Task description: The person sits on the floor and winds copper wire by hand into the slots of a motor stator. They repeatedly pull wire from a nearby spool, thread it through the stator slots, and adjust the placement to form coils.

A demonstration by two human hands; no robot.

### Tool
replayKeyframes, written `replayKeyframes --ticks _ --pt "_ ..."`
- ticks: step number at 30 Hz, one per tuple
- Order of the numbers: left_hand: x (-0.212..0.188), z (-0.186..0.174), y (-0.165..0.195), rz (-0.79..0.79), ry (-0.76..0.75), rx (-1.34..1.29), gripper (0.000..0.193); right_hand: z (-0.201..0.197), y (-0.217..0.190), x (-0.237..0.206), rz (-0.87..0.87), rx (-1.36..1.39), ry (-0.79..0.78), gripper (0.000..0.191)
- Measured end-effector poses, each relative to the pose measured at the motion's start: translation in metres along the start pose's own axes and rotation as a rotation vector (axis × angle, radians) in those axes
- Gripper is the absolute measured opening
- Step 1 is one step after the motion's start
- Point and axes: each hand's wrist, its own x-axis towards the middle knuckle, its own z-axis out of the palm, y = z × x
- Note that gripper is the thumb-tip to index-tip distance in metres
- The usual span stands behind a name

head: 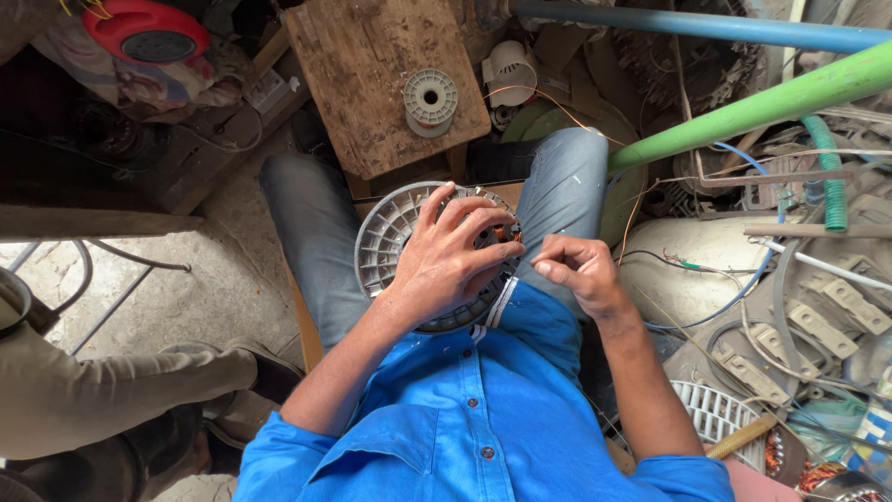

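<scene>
A round grey finned motor housing (383,240) with copper windings (506,232) rests on my lap between my jeans-clad knees. My left hand (451,260) lies spread over the top of it, fingers apart, pressing on the core. My right hand (574,270) hovers just right of the housing, fingers pinched shut on a thin copper wire (567,107) that runs up and away towards the stool.
A wooden stool (372,74) stands ahead with a grey empty spool (430,100) on it. Green pipe (762,107) and blue pipe (706,23) cross the upper right. Wires, a white casing (688,279) and motor parts crowd the right. Another person's leg (111,390) is at the left.
</scene>
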Motion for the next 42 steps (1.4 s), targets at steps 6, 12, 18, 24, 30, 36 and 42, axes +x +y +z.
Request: replayKeyframes --ticks 6,12,18,24,30,36,42 --pt "0.001 0.002 0.001 0.013 0.022 0.000 0.033 -0.003 0.010 0.010 0.055 -0.057 0.046 0.011" --pt "0.002 0.002 0.000 0.025 0.012 0.027 0.029 0.004 0.008 0.020 0.050 -0.047 0.010 0.011" --pt "0.002 0.001 0.000 0.032 0.003 0.033 0.028 0.003 0.007 0.022 0.040 -0.116 0.038 0.009" --pt "0.004 -0.003 0.001 0.044 0.021 0.014 0.031 0.002 0.022 0.040 0.150 -0.055 -0.044 0.010" --pt "0.005 -0.009 -0.001 0.005 -0.010 0.001 0.046 -0.004 0.000 0.062 0.004 -0.430 -0.038 0.010" --pt "0.004 -0.010 0.002 -0.021 0.053 0.006 0.034 0.011 -0.028 0.058 0.158 -0.376 0.042 0.013" --pt "0.001 -0.014 0.001 -0.021 0.058 -0.008 0.030 0.026 -0.059 0.048 0.064 -0.408 0.049 0.011"
